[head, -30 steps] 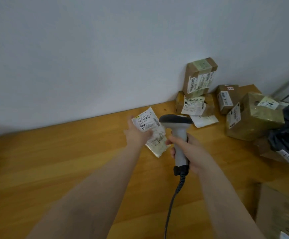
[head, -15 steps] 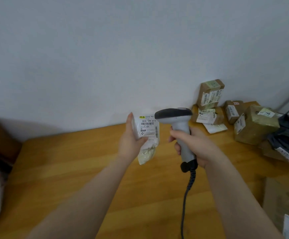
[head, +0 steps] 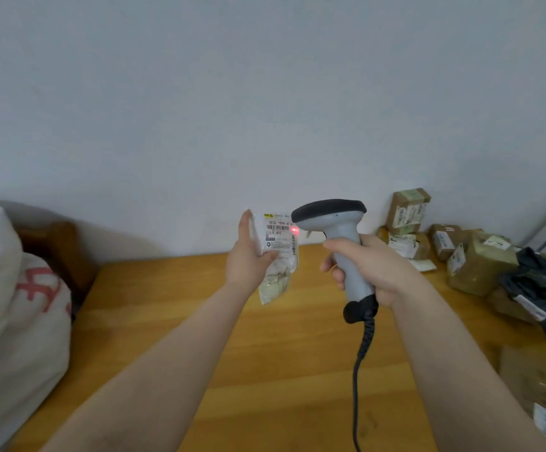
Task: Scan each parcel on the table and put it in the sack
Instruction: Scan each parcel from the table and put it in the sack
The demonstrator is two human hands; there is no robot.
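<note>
2 hands in view, both raised over the wooden table (head: 281, 370).

Left hand (head: 249, 265): grasps 1 small parcel (head: 280, 252), a pale pouch with a printed label. The thumb lies across the front and the fingers go up behind its left edge. The parcel is held upright in the air above the far middle of the table, touching nothing else, with the label facing the right.

Right hand (head: 376, 269): clenched round the grey handle of 1 scanner (head: 337, 223). The scanner's dark head points left at the parcel and sits just beside it. 1 red light spot (head: 294, 230) shows on the right edge of the label, by the barcode. 1 dark cable (head: 361, 370) hangs from the handle base and runs down out of the near edge.

Far right of the table, against the wall: a cluster of parcels.
- 4 brown boxes, each with white labels: 1 upright box (head: 408, 210) standing on 1 low box (head: 407, 244), then 1 little box (head: 444, 241), then 1 bigger box (head: 480, 262) nearer.
- 1 dark grey bag (head: 539, 288) with a white label, right of the bigger box, touching it.
- 1 loose white slip (head: 423, 265) flat on the wood, near the low box.

Near right edge: 1 flat cardboard piece (head: 539, 380), blurred, with a label at its near corner.

Left edge, off the table: 1 white sack (head: 14, 314) with red marks, bulging. Whether its mouth is open I cannot tell.
</note>
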